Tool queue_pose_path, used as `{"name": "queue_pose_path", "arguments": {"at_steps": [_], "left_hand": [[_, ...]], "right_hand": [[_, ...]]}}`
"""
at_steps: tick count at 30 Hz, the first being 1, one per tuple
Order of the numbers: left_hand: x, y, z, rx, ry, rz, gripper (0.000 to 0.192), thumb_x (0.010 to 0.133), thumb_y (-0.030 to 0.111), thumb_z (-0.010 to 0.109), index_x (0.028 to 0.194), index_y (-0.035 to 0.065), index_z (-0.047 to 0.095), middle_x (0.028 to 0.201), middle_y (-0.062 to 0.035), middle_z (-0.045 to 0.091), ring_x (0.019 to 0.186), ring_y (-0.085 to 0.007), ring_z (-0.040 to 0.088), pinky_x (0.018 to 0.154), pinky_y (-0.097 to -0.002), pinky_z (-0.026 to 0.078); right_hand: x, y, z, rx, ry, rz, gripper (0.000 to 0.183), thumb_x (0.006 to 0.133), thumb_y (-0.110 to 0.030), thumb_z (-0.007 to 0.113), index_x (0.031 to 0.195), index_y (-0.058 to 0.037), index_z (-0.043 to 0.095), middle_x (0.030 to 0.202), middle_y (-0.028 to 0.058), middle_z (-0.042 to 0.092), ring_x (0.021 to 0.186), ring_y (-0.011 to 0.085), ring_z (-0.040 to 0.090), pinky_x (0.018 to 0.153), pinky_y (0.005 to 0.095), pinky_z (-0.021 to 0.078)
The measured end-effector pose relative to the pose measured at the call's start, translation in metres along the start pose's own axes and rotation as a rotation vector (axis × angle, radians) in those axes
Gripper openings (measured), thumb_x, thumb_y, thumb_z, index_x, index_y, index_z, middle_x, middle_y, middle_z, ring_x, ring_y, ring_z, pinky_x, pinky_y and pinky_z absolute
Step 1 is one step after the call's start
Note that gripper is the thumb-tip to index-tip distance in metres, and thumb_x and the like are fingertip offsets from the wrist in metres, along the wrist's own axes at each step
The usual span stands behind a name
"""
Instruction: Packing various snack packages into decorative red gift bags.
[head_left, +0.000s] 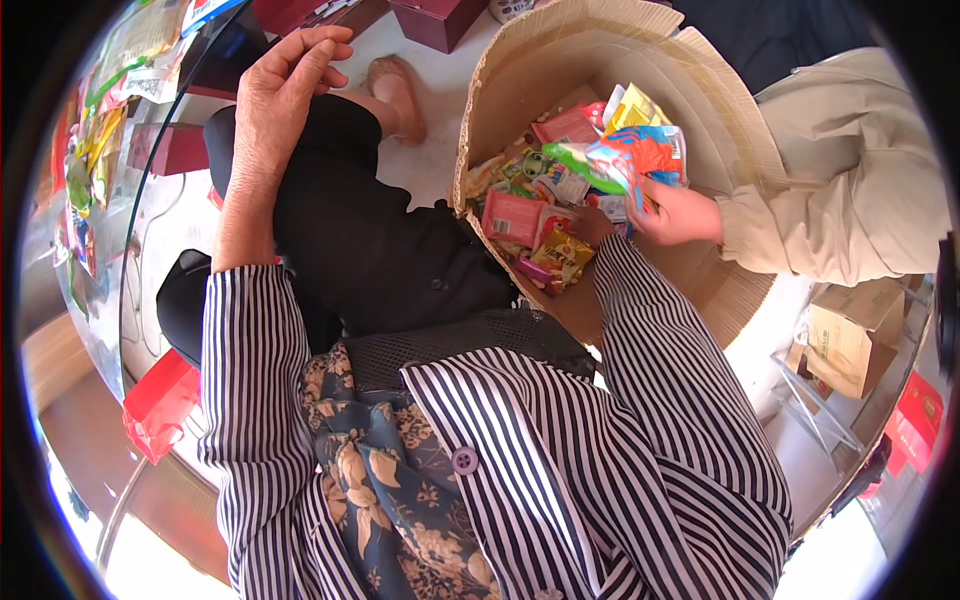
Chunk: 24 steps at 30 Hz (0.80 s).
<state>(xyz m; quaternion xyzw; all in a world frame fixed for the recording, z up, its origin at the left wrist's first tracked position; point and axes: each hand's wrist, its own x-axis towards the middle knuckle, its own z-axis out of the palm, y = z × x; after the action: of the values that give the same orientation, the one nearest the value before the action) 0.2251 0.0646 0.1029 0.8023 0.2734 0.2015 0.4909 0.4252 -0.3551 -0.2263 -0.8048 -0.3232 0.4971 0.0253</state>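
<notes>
My left hand (285, 97) is raised above my left knee, its fingers curled in against the thumb, and nothing shows in it. Reaching into a large cardboard box (697, 82), my right hand (592, 226) is among small snack packets; whether it grips one cannot be seen. Close to it lie a gold foil packet (561, 256), a pink packet (513, 216) and a small purple packet (533, 271). Just above my right hand, another person's hand (675, 216) in a beige sleeve holds colourful snack packets (611, 161), slightly blurred.
A glass table (142, 142) on the left carries several snack packets (105, 150). Dark red boxes (437, 22) stand at the top, near a foot in a shoe (397, 97). A red bag (161, 405) is at lower left. Another cardboard box (855, 337) sits at right.
</notes>
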Motion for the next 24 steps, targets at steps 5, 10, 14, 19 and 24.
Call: {"name": "queue_pose_path", "arguments": {"at_steps": [5,10,14,19,24], "left_hand": [[-0.002,0.003,0.002,0.014,0.003,0.000,0.025,0.099,0.020,0.053,0.115,0.0061,0.066,0.100,-0.0024,0.069,0.081,-0.0068,0.061,0.076,-0.0211,0.049],[0.005,0.007,0.012,-0.031,-0.020,0.008,0.025,0.099,0.020,0.053,0.115,0.0057,0.067,0.099,-0.0026,0.069,0.081,-0.0067,0.061,0.076,-0.0216,0.049],[0.003,0.003,0.004,0.013,-0.018,0.004,0.025,0.098,0.020,0.053,0.114,0.0058,0.067,0.098,-0.0023,0.069,0.080,-0.0064,0.061,0.076,-0.0213,0.048],[-0.001,0.007,-0.001,0.022,-0.002,0.014,0.025,0.098,0.020,0.054,0.114,0.0061,0.067,0.097,-0.0018,0.069,0.079,-0.0060,0.060,0.075,-0.0206,0.048],[0.002,0.006,0.007,0.018,-0.010,0.012,0.025,0.098,0.020,0.055,0.114,0.0058,0.067,0.095,-0.0014,0.069,0.079,-0.0056,0.060,0.075,-0.0207,0.048]], "right_hand": [[0.052,0.063,0.044,-0.135,-0.052,0.146,0.034,0.073,-0.027,0.071,0.094,-0.0008,0.067,0.088,0.0193,0.068,0.081,0.0290,0.066,0.072,0.0387,0.0529],[0.055,0.132,0.091,-0.276,-0.090,0.346,0.044,0.065,-0.034,0.078,0.092,-0.0006,0.068,0.090,0.0205,0.067,0.080,0.0306,0.066,0.069,0.0397,0.0532],[0.033,0.078,0.082,-0.108,-0.115,0.255,0.038,0.067,-0.031,0.079,0.088,-0.0004,0.071,0.088,0.0189,0.069,0.081,0.0289,0.067,0.066,0.0382,0.0539],[-0.049,-0.043,-0.009,-0.239,-0.182,0.033,0.031,0.081,-0.022,0.068,0.107,-0.0065,0.067,0.102,0.0165,0.067,0.098,0.0294,0.065,0.081,0.0420,0.0532],[-0.025,-0.056,-0.010,-0.284,-0.102,-0.264,0.040,0.073,-0.021,0.072,0.109,-0.0048,0.066,0.102,0.0172,0.065,0.101,0.0346,0.062,0.087,0.0427,0.0501]]}}
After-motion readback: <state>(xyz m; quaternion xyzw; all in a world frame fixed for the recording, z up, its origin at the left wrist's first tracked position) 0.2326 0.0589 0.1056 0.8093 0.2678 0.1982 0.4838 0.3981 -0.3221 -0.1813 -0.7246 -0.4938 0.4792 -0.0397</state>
